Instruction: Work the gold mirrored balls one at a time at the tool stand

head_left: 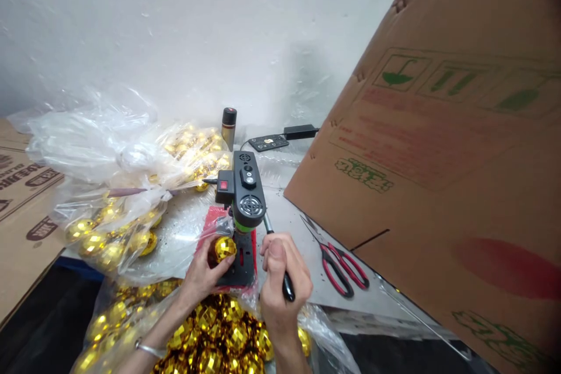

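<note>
My left hand (205, 266) holds a gold mirrored ball (225, 249) between thumb and fingers, over the black base (243, 266) of a small bench machine (249, 193). My right hand (284, 272) is wrapped round the black-tipped lever (288, 287) on the machine's right side. The machine has a black top with two round vents and a red switch (224, 184). Red material (209, 228) lies under its base. Below my hands, an open clear bag holds many gold balls (236, 336).
Red-and-black scissors (337, 263) lie right of the lever. A large cardboard box (416, 187) leans at the right. Bags of gold balls (109, 234), another carton (21, 198), a capped bottle (228, 128) and a black power strip (268, 142) stand or lie left and behind.
</note>
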`<state>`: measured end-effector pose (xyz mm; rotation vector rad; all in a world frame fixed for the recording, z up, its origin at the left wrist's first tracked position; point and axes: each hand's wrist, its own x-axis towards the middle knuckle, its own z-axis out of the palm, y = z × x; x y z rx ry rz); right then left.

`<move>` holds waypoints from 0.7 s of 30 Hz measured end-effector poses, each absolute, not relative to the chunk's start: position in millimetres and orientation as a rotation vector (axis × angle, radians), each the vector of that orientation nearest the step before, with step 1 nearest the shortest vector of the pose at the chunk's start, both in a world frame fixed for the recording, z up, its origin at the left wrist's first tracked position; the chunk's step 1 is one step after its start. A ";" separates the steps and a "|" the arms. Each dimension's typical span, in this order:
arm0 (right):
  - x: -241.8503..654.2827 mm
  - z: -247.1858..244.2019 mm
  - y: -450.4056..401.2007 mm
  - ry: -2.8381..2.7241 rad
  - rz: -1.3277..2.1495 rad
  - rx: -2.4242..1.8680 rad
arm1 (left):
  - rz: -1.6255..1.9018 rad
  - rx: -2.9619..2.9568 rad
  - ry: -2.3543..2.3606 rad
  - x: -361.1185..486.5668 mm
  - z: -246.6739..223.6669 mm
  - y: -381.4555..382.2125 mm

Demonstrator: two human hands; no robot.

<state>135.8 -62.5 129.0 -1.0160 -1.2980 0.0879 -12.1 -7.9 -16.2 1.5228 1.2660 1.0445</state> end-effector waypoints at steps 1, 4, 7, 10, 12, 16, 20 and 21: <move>135.8 129.0 -62.7 -1.300 0.087 -1.015 | 1.046 1.616 1.279 -11.4 -17.1 -7.8; 135.6 129.2 -63.3 -1.304 0.085 -1.004 | 1.078 1.831 1.286 -10.3 -16.1 -8.3; 135.1 129.4 -63.7 -1.301 0.088 -1.004 | 1.063 1.912 1.252 -9.3 -12.3 -8.6; 135.2 128.9 -64.0 -1.299 0.098 -1.010 | 0.994 1.948 1.226 -8.1 -5.7 -5.4; 135.9 128.7 -64.0 -1.301 0.104 -1.007 | 0.937 1.970 1.212 -6.2 -0.4 -1.3; 137.9 130.3 -64.3 -1.319 0.102 -1.019 | 0.847 1.999 1.201 1.5 4.3 6.1; 139.5 130.4 -65.6 -1.344 0.106 -1.034 | 0.831 2.028 1.260 8.2 -3.3 7.4; 139.9 128.5 -65.9 -1.347 0.106 -1.028 | 0.830 2.029 1.261 8.9 -5.4 6.9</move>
